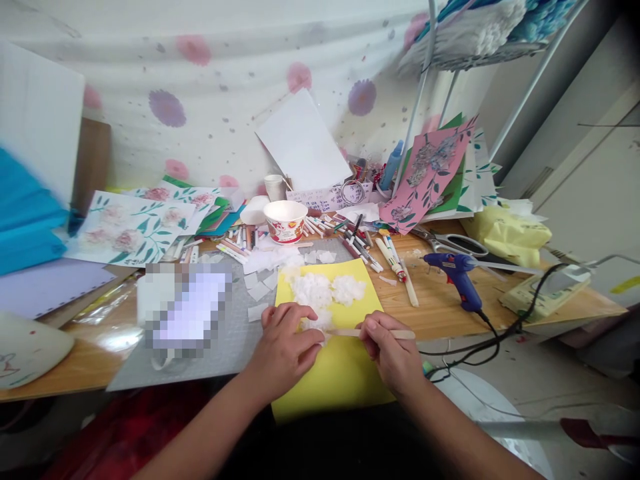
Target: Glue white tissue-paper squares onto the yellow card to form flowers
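A yellow sheet of paper (340, 380) lies before me and hangs over the table's front edge. White crumpled tissue tufts (311, 291) sit on its upper part. My left hand (287, 347) has its fingers curled round a lower tissue tuft at the sheet's left side, partly covering it. In my right hand (393, 350) a flat wooden craft stick (345, 332) is pinched between thumb and fingers. It lies nearly level, its left end touching or very close to that lower tuft.
Left of the sheet, a grey cutting mat (235, 347) carries torn white paper pieces (259, 290) and a blurred-out phone-like object. A paper bowl (285, 223) stands behind, among several markers (360, 250). To the right are a blue glue gun (457, 273), its cable and scissors (453, 243).
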Motion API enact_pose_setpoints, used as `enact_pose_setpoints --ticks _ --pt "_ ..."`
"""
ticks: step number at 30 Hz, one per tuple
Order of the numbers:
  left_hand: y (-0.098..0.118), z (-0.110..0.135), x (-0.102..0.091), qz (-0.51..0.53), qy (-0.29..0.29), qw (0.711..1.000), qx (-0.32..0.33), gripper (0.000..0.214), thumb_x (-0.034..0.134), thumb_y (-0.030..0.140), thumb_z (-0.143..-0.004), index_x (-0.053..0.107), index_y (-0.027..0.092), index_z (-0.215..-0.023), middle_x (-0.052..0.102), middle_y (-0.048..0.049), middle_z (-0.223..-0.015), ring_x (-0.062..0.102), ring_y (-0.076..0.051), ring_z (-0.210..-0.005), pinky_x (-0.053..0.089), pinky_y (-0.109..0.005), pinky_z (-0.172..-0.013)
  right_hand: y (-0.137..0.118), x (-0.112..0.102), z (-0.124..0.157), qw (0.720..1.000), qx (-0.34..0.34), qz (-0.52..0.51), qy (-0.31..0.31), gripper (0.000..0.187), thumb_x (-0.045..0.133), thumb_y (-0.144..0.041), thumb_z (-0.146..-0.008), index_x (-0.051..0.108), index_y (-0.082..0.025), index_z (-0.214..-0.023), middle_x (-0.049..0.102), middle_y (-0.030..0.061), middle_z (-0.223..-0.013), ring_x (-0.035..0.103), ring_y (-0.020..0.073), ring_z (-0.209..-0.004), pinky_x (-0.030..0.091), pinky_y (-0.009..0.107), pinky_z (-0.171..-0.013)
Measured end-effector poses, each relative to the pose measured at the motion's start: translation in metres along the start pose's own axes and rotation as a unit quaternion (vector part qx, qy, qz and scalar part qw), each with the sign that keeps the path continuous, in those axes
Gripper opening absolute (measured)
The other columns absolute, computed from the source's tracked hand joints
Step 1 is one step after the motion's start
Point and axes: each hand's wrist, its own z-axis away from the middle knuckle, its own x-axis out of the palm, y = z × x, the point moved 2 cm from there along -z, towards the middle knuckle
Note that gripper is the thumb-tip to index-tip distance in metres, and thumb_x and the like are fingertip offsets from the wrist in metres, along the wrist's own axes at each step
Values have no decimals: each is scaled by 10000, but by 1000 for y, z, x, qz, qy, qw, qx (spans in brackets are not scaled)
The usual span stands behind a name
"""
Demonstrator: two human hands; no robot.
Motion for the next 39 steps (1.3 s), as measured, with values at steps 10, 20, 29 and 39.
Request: enact_pose_setpoints --ticks 10,20,29,39 --pt "4 0 0 -6 -10 1000 -9 149 612 171 -862 711 265 -802 622 -49 -1065 519 -252 -1004 286 -422 -834 0 5 -5 999 11 20 27 415 604 -516 -866 622 -187 -613 462 -42 -465 409 108 -440 301 242 -436" --pt "-49 14 -43 -76 68 977 -186 159 488 141 -875 630 197 -918 651 -68 -943 603 -232 -944 473 -382 -846 -1 -5 -5 988 43 -127 83 398 734 -540 -746 641 -197 -569 429 -58 -435 356 83 -407 450 257 -501" --pt "-72 22 -46 -112 -64 969 -208 155 630 70 -744 646 219 -780 686 -10 -848 635 -219 -838 466 -328 -741 1 -4 -4 985 56 -148 74 370 744 -523 -747 668 -201 -580 434 -58 -423 373 94 -416 534 304 -609" --pt "-38 -2 -37 -51 64 989 -127 137 524 172 -910 624 202 -822 669 -41 -885 616 -209 -882 488 -346 -797 -3 1 -5 981 30 -170 85 369 726 -529 -757 668 -205 -589 429 -62 -399 366 101 -414 543 318 -620"
